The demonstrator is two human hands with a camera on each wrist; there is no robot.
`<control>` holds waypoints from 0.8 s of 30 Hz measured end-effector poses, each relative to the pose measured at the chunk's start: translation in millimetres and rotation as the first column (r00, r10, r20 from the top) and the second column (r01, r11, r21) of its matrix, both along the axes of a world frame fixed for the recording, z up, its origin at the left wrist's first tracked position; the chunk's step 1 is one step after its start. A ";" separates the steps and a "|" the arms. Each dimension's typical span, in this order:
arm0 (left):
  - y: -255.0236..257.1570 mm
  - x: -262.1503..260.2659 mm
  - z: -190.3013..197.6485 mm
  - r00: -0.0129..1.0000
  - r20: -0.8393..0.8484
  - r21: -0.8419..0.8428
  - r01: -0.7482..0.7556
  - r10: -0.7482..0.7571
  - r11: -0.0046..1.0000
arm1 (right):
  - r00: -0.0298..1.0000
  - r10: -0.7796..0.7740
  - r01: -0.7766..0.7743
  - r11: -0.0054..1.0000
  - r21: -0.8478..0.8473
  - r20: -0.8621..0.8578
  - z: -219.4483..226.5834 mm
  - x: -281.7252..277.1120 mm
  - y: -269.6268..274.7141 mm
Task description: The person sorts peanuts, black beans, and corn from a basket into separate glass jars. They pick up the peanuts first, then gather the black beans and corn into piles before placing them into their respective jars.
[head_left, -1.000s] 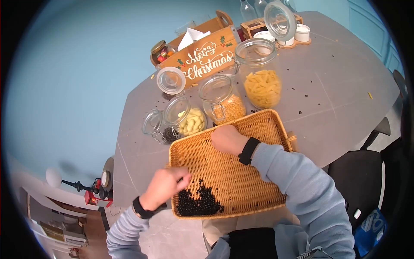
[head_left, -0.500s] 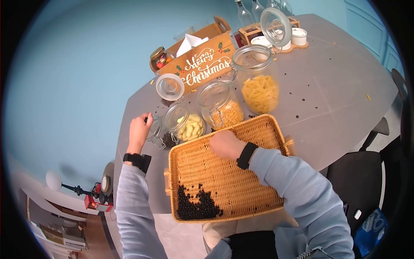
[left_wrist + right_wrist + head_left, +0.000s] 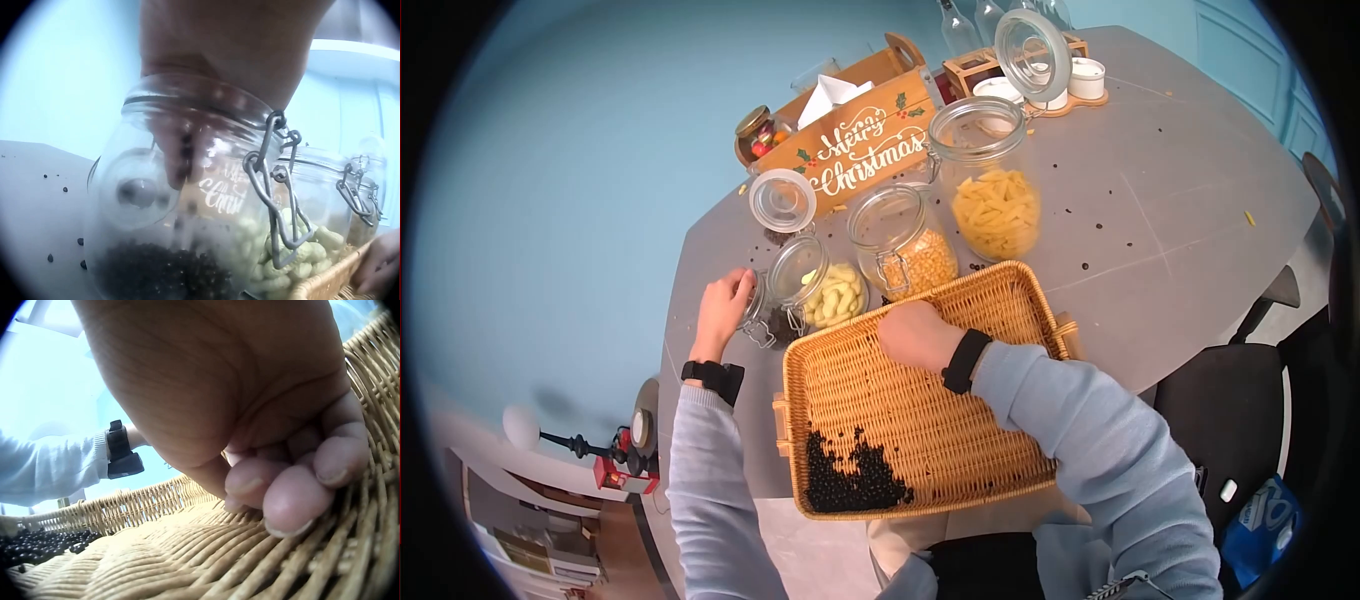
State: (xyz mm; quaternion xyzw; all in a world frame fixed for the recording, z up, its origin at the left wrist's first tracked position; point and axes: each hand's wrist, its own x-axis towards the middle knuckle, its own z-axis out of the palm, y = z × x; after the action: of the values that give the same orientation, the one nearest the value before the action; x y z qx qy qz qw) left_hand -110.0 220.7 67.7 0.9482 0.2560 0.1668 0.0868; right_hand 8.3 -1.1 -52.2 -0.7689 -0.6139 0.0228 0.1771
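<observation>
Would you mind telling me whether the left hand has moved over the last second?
Yes. The left hand went from the black beans in the basket up to the small jar.

Small clip-top glass jar (image 3: 762,312) upright, lid open, black beans (image 3: 156,272) at bottom, beside wicker tray (image 3: 920,400)

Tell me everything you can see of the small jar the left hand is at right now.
The small jar is clear glass with a wire-bail clasp, standing upright on the grey table, its hinged glass lid swung open. White lettering marks its side. Black beans fill only its bottom. The left hand is over its mouth, fingers dipped inside. It stands close beside the jar of pale pasta, just off the wicker tray's far left corner.
</observation>
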 end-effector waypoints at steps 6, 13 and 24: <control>-9.5 -13.7 11.5 0.980 -0.197 0.125 0.010 0.015 0.992 | 1.000 0.006 -0.006 1.000 -0.006 0.004 2.6 -0.1 -1.7; -68.6 -28.7 43.8 0.979 -0.204 0.398 0.057 0.028 0.916 | 1.000 -0.012 0.012 0.999 0.030 0.011 2.5 -1.1 -2.8; -196.1 -61.4 -24.8 0.334 -0.242 -0.489 0.769 -0.911 0.412 | 1.000 0.011 -0.011 0.999 0.030 0.004 0.1 1.2 -0.9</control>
State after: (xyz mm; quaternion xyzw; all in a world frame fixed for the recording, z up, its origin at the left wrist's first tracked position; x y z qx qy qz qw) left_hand -171.4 24.7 42.9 0.9241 -0.2443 -0.1807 0.2319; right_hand 9.5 -2.1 -52.1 -0.7629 -0.6186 0.0132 0.1873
